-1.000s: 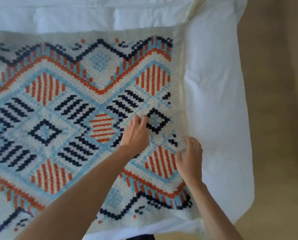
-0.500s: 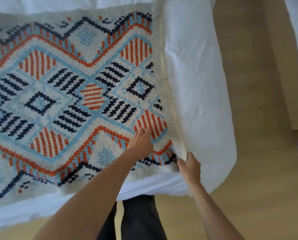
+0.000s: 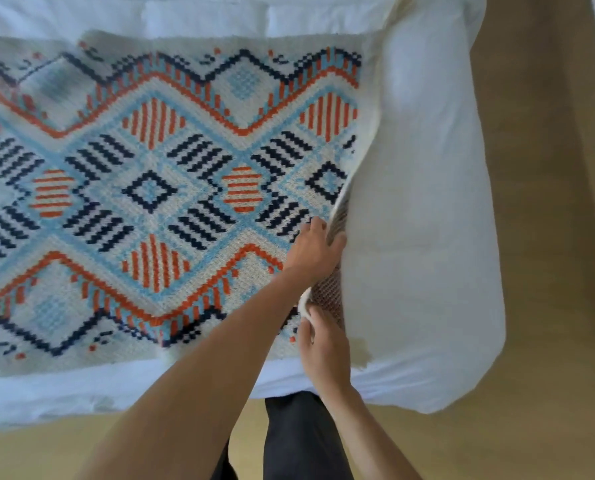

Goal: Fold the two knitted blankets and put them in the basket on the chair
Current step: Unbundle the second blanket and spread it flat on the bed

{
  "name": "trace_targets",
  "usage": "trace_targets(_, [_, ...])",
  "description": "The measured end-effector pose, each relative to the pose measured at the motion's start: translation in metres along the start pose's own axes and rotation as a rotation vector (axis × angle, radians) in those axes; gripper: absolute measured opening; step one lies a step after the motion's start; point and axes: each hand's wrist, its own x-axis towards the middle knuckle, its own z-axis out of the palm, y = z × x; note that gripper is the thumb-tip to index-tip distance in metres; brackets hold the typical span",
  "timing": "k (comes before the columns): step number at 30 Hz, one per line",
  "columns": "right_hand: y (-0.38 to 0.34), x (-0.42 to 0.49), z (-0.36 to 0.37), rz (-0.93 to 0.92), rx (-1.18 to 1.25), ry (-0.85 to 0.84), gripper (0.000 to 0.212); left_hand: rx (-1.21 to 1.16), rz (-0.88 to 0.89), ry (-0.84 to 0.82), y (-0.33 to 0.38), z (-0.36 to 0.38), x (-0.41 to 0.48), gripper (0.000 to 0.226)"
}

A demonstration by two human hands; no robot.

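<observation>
A knitted blanket point(image 3: 157, 188) with cream ground and orange, light-blue and navy diamond patterns lies spread on a white bed. Its right edge is lifted off the sheet, showing the brownish underside point(image 3: 330, 292). My left hand point(image 3: 313, 249) grips that raised edge from the top, about halfway along it. My right hand point(image 3: 323, 344) pinches the same edge lower down, near the blanket's near right corner. No second blanket, basket or chair is in view.
The white bed sheet point(image 3: 420, 220) shows to the right of the blanket and along the near edge point(image 3: 81, 393). Tan floor point(image 3: 548, 306) lies to the right and below. My dark trouser legs point(image 3: 296, 441) stand against the bed.
Both hands have taken hold of the blanket's right edge and lifted it off the sheet; a second ago they lay on top of the blanket. The view has shifted.
</observation>
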Motion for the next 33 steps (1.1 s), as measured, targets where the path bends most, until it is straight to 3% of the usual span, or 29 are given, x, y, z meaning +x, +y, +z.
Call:
trace_targets(5, [-0.065, -0.006, 0.049, -0.109, -0.006, -0.08, 0.011, 0.04, -0.09, 0.164, -0.05, -0.066, -0.006, 0.009])
trace_targets(12, [-0.152, -0.024, 0.129, -0.131, 0.006, -0.131, 0.017, -0.032, -0.206, 0.247, -0.151, -0.171, -0.027, 0.012])
trace_targets(20, [-0.241, -0.058, 0.217, -0.089, -0.027, -0.31, 0.011, -0.065, -0.255, 0.211, -0.252, -0.266, -0.06, 0.016])
trace_targets(33, [-0.295, -0.076, 0.271, -0.1, -0.022, -0.422, 0.018, -0.124, -0.301, 0.225, -0.323, -0.314, -0.082, 0.02])
